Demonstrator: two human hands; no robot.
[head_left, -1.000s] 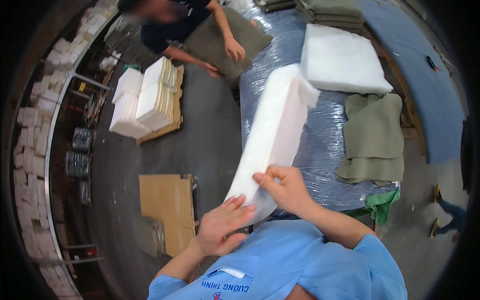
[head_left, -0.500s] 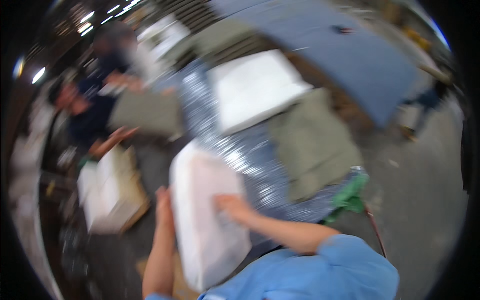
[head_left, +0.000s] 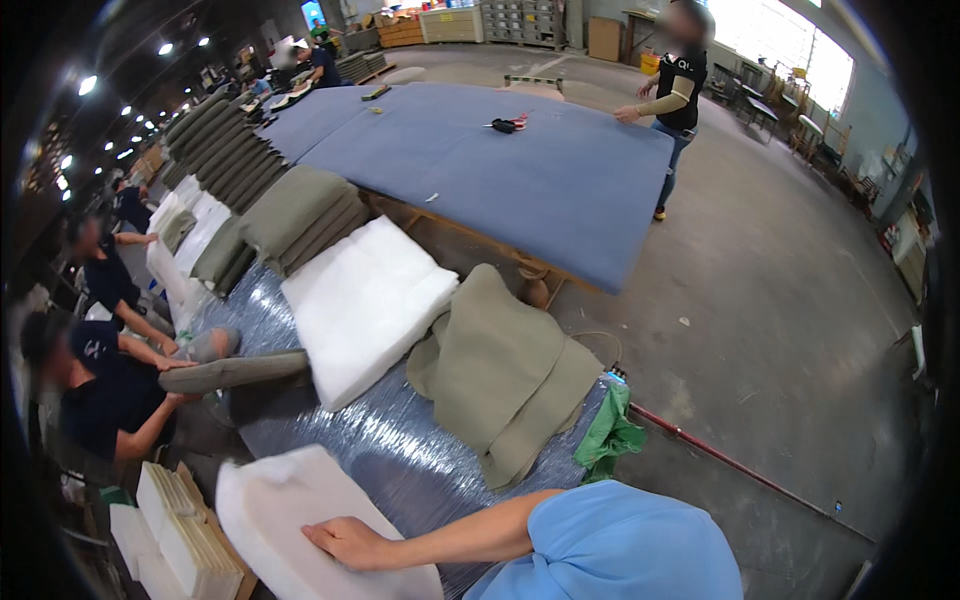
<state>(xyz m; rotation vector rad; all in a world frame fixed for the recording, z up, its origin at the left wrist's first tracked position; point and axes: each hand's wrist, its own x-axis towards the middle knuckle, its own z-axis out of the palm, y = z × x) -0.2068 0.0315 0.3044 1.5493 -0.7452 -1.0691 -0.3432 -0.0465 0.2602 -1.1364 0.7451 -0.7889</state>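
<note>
A thick white padded cushion, its fluffy wadding showing at the edge, stands tilted in front of me at the bottom. My right hand lies on its broad face, fingers curled against the surface. My left hand is out of sight. Beyond the cushion is a table covered in shiny clear wrap. On it lie a pile of white wadding sheets and, to the right, grey-green fabric covers.
Grey-green cushions are piled farther back. A large blue-grey table bears scissors; a person stands at its far end. At left a co-worker holds a cushion. Foam slabs, a green bag and a red hose are nearby.
The view has swung up and right and is sharper. My left hand, beside the cushion before, has left the view. The cushion now sits lower and farther left, my right hand still on it.
</note>
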